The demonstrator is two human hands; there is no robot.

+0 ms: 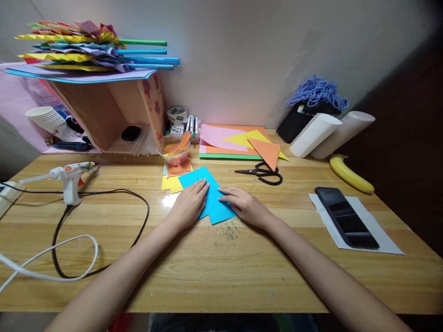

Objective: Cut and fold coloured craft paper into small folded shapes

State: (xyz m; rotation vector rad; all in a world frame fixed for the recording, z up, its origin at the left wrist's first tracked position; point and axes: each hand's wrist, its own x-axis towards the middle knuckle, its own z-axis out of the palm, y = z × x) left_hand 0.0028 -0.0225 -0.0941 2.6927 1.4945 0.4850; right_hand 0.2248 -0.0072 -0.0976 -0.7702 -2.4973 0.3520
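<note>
Head view: our left hand [192, 202] presses flat on the bright blue, notched paper sheet [213, 203], its fingers together. Our right hand [246, 207] touches the sheet's right edge, fingers slightly parted; we cannot tell whether they pinch it. Black-handled metal scissors [258, 172] lie nearby on the light wooden table [197, 272].

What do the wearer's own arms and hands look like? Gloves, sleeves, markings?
Left hand and right hand are ungloved. Left forearm and right forearm show no sleeves within frame. No watch, bracelet, ring, cable or marking is visible on either side.
</note>
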